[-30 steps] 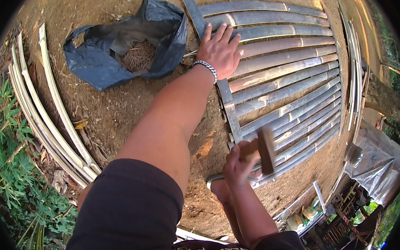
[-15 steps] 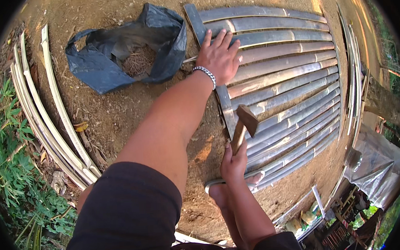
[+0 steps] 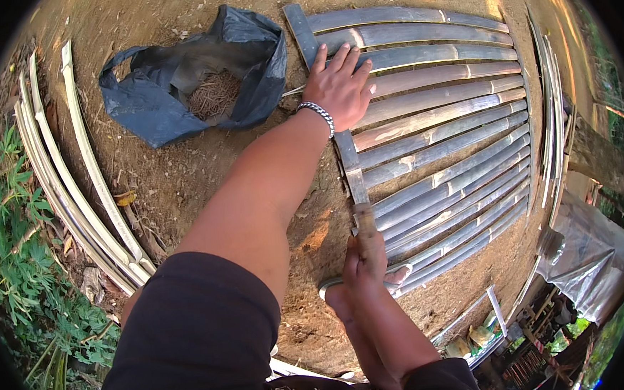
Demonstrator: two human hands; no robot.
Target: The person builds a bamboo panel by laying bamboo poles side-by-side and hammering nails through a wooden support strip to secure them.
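My left hand (image 3: 337, 87), a chain bracelet at its wrist, lies flat with fingers spread on the upper bamboo slats (image 3: 418, 56) and the flat crosspiece (image 3: 351, 167) along their left ends. My right hand (image 3: 365, 262) grips a hammer (image 3: 364, 219) by its wooden handle. The hammer's head, slightly blurred, is by the lower end of the crosspiece; whether it touches, I cannot tell. The slats lie side by side on the ground, with narrow gaps between them. Just behind my right hand is a sandalled foot (image 3: 397, 275).
An open black plastic bag (image 3: 150, 119) with thin brown pieces (image 3: 214, 95) inside stands left of the slats. Long pale bamboo strips (image 3: 95, 158) lie at far left beside green plants (image 3: 14, 235). More strips (image 3: 551, 109) lie beyond the right ends. A grey sheet (image 3: 591, 256) hangs at lower right.
The hammer has swung down and to the left, its head now toward the crosspiece's lower end. My right hand has dropped slightly with it. My left hand stays spread on the slats.
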